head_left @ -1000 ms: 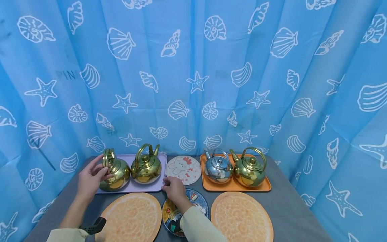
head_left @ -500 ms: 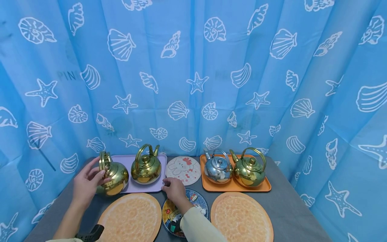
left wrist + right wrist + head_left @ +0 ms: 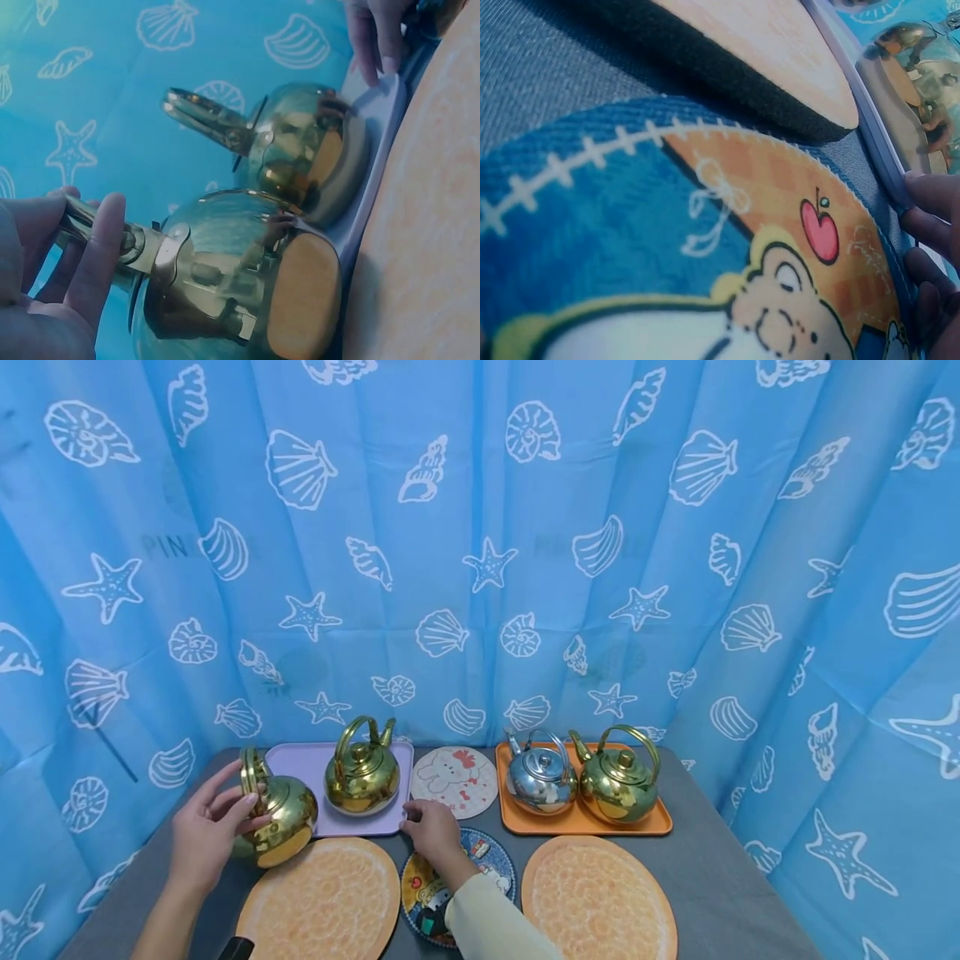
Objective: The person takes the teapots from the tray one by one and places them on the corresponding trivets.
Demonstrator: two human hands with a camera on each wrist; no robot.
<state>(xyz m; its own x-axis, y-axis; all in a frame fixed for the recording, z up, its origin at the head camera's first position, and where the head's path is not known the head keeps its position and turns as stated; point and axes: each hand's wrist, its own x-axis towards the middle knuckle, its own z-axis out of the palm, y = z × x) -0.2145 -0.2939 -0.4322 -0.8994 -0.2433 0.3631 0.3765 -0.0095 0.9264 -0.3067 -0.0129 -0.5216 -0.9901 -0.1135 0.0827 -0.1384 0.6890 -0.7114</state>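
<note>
My left hand [image 3: 202,831] grips the upright handle of a shiny gold kettle [image 3: 288,818], thumb on the near side. That kettle covers the front left corner of the lilac tray [image 3: 393,820]; whether its base touches anything cannot be told. Seen from the left wrist, its round body [image 3: 214,255] fills the lower middle. A second gold kettle [image 3: 362,781] stands upright on the tray's right half. My right hand [image 3: 437,837] pinches the tray's front right corner between thumb and fingers, and its fingers [image 3: 934,195] show at the rim in the right wrist view.
An orange tray [image 3: 663,822] at the right bears a silver kettle [image 3: 542,781] and a gold kettle [image 3: 621,785]. Between the trays lies a round rabbit mat [image 3: 453,777]. Two tan round mats [image 3: 330,893] flank a blue cartoon mat [image 3: 487,856]. A shell-print curtain [image 3: 480,568] hangs behind.
The left hand has moved the gold kettle left and toward me, partly off the lilac tray, uncovering the tray's back left part. The right hand has stayed at the tray corner.
</note>
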